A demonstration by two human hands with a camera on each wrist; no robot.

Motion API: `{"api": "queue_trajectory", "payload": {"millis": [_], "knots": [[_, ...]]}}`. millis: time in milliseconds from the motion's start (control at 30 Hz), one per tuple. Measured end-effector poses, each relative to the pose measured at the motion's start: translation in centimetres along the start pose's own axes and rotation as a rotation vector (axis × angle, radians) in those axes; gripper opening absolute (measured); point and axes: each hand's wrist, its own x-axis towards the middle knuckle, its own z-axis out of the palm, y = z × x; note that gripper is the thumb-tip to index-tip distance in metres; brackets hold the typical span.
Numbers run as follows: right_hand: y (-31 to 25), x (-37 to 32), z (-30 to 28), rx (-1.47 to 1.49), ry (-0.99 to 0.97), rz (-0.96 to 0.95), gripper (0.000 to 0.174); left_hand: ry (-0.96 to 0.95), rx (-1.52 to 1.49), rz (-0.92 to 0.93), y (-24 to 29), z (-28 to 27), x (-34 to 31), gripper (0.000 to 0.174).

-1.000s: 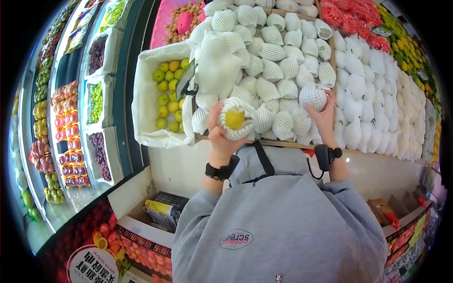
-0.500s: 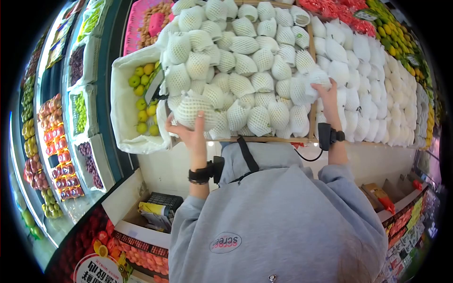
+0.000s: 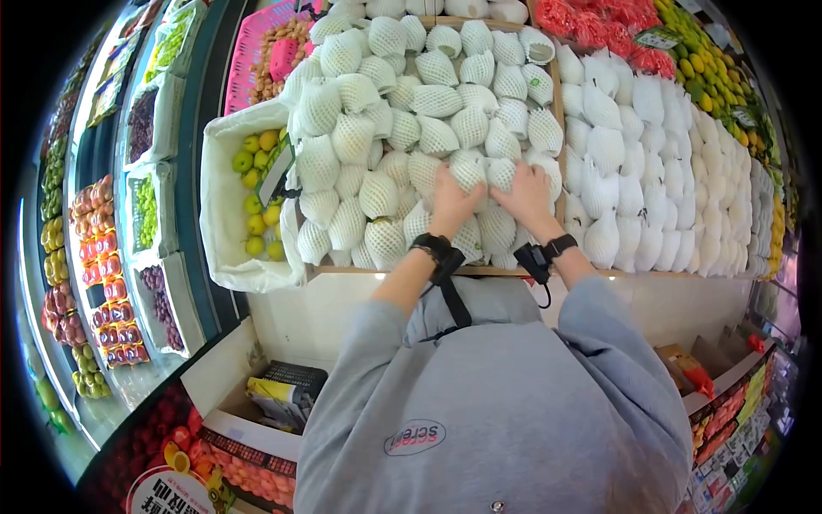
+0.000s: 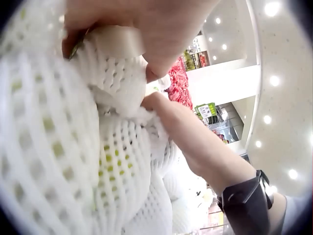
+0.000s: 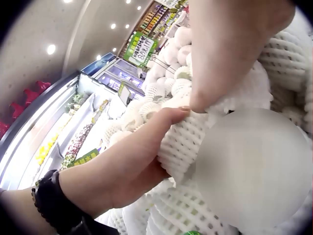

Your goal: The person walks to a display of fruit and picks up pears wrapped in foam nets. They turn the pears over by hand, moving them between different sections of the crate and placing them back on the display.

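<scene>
Fruits in white foam nets lie packed in a wooden-edged bin. In the head view my left hand [image 3: 454,206] curls round a netted fruit [image 3: 467,170] near the middle; the right wrist view shows its thumb along a netted fruit [image 5: 183,149]. Close beside it, my right hand [image 3: 527,201] bends over another netted fruit [image 3: 500,174], its fingertips partly hidden. Both thumbs come close together between the two fruits. In the left wrist view my left hand [image 4: 142,24] covers the top of a net, with my right hand [image 4: 181,127] beyond.
A white-lined box [image 3: 218,206] of yellow-green fruit stands at the left, a sign at its edge. Right of a wooden divider [image 3: 561,128] are more white-wrapped fruits [image 3: 604,154]. Red packages [image 3: 591,26] lie behind. The bin's front edge [image 3: 342,271] runs near my wrists.
My left hand has moved right from a netted fruit at the bin's left side. My right hand has moved left from near the divider, so both hands are now side by side.
</scene>
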Motion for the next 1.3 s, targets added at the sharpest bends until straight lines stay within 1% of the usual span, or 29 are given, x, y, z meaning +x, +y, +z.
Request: {"api": "queue_trajectory", "payload": {"millis": [33, 67, 100, 133, 200, 300, 333, 400, 433, 500, 533, 600, 633, 700, 733, 800, 900, 933, 967, 1000, 1033, 1067, 1100, 1133, 1200, 1233, 1300], "knots": [[0.7, -0.3, 0.4, 0.007, 0.048, -0.029, 0.070, 0.008, 0.012, -0.011, 0.0, 0.6, -0.4, 0.084], [1.2, -0.6, 0.8, 0.014, 0.093, -0.057, 0.070, 0.026, 0.044, 0.028, -0.2, 0.9, -0.5, 0.084], [1.3, -0.7, 1.0, -0.001, 0.062, -0.064, 0.072, 0.044, 0.075, 0.066, -0.2, 1.0, -0.6, 0.083], [1.2, -0.5, 1.3, 0.012, 0.070, -0.092, 0.072, 0.064, 0.107, 0.105, -0.3, 1.0, -0.7, 0.083], [1.1, 0.0, 1.7, 0.038, 0.089, -0.141, 0.071, -0.020, 0.216, 0.023, 0.0, -0.1, -1.0, 0.082], [1.2, 1.5, 1.9, 0.135, 0.121, -0.075, 0.069, -0.145, 0.293, -0.053, 0.0, -1.9, -0.6, 0.082], [1.4, 1.5, 1.8, 0.130, 0.117, -0.092, 0.069, -0.188, 0.304, -0.072, -0.2, -2.0, -0.5, 0.081], [1.6, 1.3, 1.3, 0.116, 0.109, -0.126, 0.068, -0.132, 0.320, -0.044, -0.5, -1.9, -0.5, 0.079], [1.4, 0.9, 1.2, 0.089, 0.066, -0.141, 0.067, -0.102, 0.326, -0.029, -0.6, -1.8, -0.5, 0.078], [0.8, -0.4, 0.9, 0.032, -0.019, -0.167, 0.066, -0.146, 0.313, -0.039, -0.7, -2.0, -0.3, 0.078], [0.6, -0.7, 0.9, 0.018, -0.028, -0.160, 0.066, -0.169, 0.305, -0.043, -0.7, -2.1, -0.2, 0.078], [0.2, -0.7, 0.8, -0.011, -0.042, -0.148, 0.065, -0.217, 0.390, -0.012, -0.5, -2.2, -0.2, 0.080], [0.1, -0.3, 0.5, -0.054, -0.123, -0.133, 0.064, -0.241, 0.434, 0.000, -0.5, -2.3, -0.4, 0.080], [-0.3, 1.3, 0.0, -0.135, -0.284, -0.100, 0.064, -0.181, 0.435, 0.009, -0.2, -2.0, -0.4, 0.081], [-0.3, 2.7, 0.2, -0.144, -0.328, -0.088, 0.065, -0.150, 0.435, 0.012, 0.0, -1.8, -0.4, 0.082], [-1.3, 6.6, 1.0, 0.018, -0.112, -0.173, 0.064, -0.084, 0.446, 0.046, 0.3, -1.2, -0.6, 0.082], [-6.8, 11.1, 1.1, 0.047, -0.151, -0.236, 0.065, -0.031, 0.513, 0.076, -0.1, -0.5, -1.4, 0.085], [-7.8, 12.1, 2.3, 0.011, -0.180, -0.242, 0.066, -0.025, 0.544, 0.082, 0.1, -0.6, -1.9, 0.087], [-8.7, 12.6, 4.0, -0.024, -0.209, -0.245, 0.068, -0.014, 0.521, 0.060, 0.5, -0.5, -2.5, 0.084], [-8.9, 13.0, 5.9, -0.060, -0.238, -0.249, 0.069, -0.029, 0.548, 0.114, 0.4, -0.6, -3.1, 0.079], [-9.2, 13.1, 7.0, -0.119, -0.178, -0.263, 0.073, -0.044, 0.576, 0.167, 0.2, -0.7, -3.7, 0.074], [-9.1, 13.5, 7.7, -0.146, -0.192, -0.246, 0.073, -0.058, 0.605, 0.220, -0.1, -0.9, -4.1, 0.069], [-9.4, 13.6, 7.8, -0.174, -0.208, -0.227, 0.074, -0.208, 0.564, 0.134, 0.8, -2.2, -4.2, 0.059], [-9.4, 13.5, 7.9, -0.201, -0.225, -0.205, 0.074, -0.147, 0.541, 0.183, 0.4, -2.6, -4.2, 0.059], [-9.1, 14.5, 7.6, -0.198, -0.337, -0.269, 0.074, -0.027, 0.490, 0.277, -0.2, -3.3, -4.5, 0.059], [-8.8, 15.1, 7.1, -0.197, -0.386, -0.300, 0.073, -0.053, 0.402, 0.260, -0.3, -3.9, -4.3, 0.054], [-8.1, 15.2, 5.4, -0.069, -0.365, -0.227, 0.071, -0.095, 0.272, 0.227, -0.8, -5.6, -3.7, 0.056]]}}
